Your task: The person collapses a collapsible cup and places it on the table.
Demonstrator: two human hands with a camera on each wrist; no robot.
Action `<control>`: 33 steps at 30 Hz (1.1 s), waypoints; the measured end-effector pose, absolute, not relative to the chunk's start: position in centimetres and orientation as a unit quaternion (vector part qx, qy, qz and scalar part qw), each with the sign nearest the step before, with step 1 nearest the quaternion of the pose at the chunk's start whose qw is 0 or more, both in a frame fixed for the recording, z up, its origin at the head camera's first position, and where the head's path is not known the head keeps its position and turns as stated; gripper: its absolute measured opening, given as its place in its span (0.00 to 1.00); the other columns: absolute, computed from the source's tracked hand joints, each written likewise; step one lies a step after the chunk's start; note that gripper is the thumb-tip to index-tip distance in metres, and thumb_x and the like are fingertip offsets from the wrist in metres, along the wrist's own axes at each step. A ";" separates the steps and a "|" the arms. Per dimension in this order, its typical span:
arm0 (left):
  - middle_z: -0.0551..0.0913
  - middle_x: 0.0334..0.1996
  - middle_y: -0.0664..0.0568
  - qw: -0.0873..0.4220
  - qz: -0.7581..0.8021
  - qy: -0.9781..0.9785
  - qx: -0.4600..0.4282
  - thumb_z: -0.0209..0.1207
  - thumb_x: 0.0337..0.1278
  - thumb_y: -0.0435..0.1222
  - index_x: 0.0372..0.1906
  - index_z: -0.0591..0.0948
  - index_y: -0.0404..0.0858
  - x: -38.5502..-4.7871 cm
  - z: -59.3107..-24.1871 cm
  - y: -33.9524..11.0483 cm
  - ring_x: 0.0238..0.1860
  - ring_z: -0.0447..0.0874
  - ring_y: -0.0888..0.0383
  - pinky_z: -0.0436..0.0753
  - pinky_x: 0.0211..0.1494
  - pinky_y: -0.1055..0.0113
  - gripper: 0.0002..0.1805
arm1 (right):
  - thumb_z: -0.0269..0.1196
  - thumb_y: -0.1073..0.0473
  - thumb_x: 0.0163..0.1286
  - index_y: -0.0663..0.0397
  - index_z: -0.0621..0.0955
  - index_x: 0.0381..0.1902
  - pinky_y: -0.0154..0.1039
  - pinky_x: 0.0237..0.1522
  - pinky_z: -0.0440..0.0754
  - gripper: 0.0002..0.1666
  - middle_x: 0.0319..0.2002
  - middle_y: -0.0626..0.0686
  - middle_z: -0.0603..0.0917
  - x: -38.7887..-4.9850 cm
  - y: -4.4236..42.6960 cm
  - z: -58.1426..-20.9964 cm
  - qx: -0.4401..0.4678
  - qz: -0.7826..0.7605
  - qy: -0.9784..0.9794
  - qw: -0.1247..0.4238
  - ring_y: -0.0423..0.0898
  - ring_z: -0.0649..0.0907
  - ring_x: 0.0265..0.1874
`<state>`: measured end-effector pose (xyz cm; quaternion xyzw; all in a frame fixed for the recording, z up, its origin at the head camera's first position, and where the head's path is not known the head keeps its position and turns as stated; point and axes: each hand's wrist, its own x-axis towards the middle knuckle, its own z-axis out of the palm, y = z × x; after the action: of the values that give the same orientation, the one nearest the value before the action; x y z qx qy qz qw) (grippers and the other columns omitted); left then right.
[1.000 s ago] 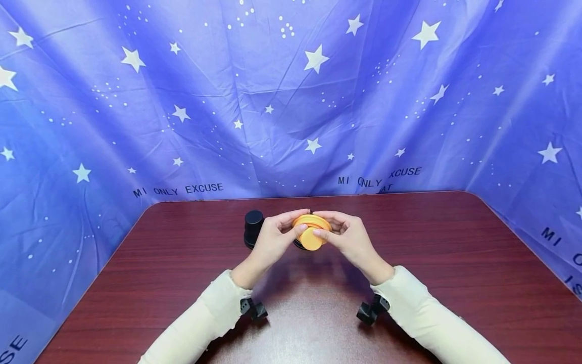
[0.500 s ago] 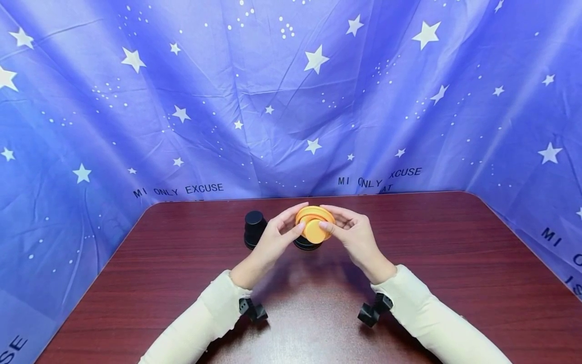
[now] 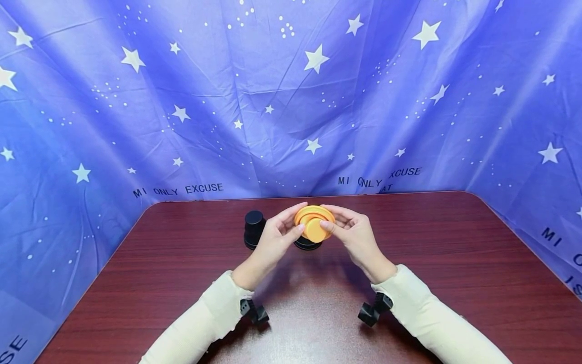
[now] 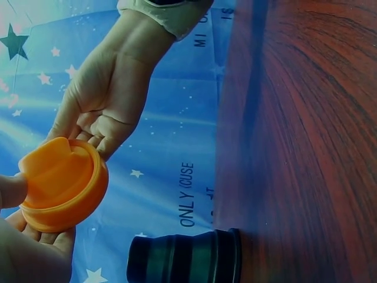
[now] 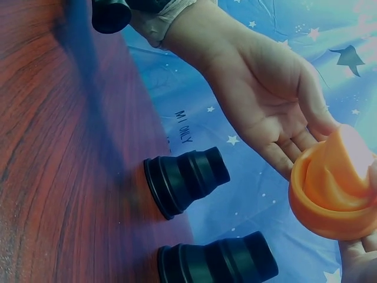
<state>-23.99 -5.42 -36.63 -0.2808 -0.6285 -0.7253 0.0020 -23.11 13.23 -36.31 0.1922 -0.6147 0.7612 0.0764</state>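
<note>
Orange in colour: grips the round piece (image 3: 313, 231) from opposite sides between left hand (image 3: 275, 235) and right hand (image 3: 356, 237), with thumbs (image 3: 326, 225) on its near face; holds it above the table (image 3: 432, 242), higher than the black cups (image 5: 187, 180).

Black cup (image 3: 308, 245) mostly hidden behind orange cup (image 3: 315, 227), lowest curtain lettering (image 3: 387, 188) seemingly cut off

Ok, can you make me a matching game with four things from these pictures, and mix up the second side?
Things:
1. orange thing
2. black stepped shapes
3. starry cloth
4. sleeves

Match with:
A. hanging behind the table
B. standing on the table
C. cream-coloured
D. held up off the table

Right pairs: 1-D, 2-B, 3-A, 4-C
</note>
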 end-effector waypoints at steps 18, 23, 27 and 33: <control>0.78 0.55 0.39 0.016 -0.650 -0.701 -0.292 0.56 0.59 0.24 0.61 0.72 0.30 -23.8 -36.5 -5.8 0.47 0.80 0.64 0.80 0.47 0.72 0.23 | 0.67 0.71 0.56 0.71 0.78 0.52 0.33 0.40 0.82 0.23 0.44 0.52 0.86 -22.9 13.2 -36.5 0.227 0.697 -0.675 0.086 0.40 0.84 0.42; 0.79 0.54 0.38 0.012 -0.643 -0.708 -0.292 0.56 0.60 0.24 0.61 0.72 0.28 -23.7 -36.4 -5.9 0.48 0.80 0.61 0.80 0.47 0.70 0.23 | 0.68 0.70 0.56 0.69 0.79 0.51 0.34 0.39 0.83 0.23 0.46 0.61 0.84 -23.0 13.2 -36.6 0.235 0.678 -0.693 0.071 0.40 0.84 0.41; 0.78 0.54 0.38 0.014 -0.643 -0.708 -0.292 0.56 0.59 0.24 0.60 0.73 0.26 -23.8 -36.2 -6.0 0.50 0.80 0.60 0.80 0.48 0.71 0.22 | 0.68 0.69 0.56 0.69 0.79 0.51 0.34 0.37 0.83 0.23 0.45 0.63 0.84 -23.1 13.2 -36.6 0.227 0.663 -0.711 0.064 0.39 0.85 0.39; 0.78 0.55 0.38 0.000 -0.661 -0.692 -0.290 0.57 0.59 0.26 0.59 0.74 0.29 -24.0 -36.0 -6.2 0.50 0.79 0.61 0.79 0.50 0.70 0.22 | 0.68 0.69 0.56 0.69 0.79 0.50 0.35 0.38 0.83 0.23 0.46 0.63 0.84 -23.0 13.1 -36.6 0.222 0.676 -0.699 0.072 0.40 0.85 0.40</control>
<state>-23.98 -6.22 -35.97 -0.2903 -0.6923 -0.6607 -0.0005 -22.98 13.05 -36.56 0.2215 -0.6995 0.6756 0.0721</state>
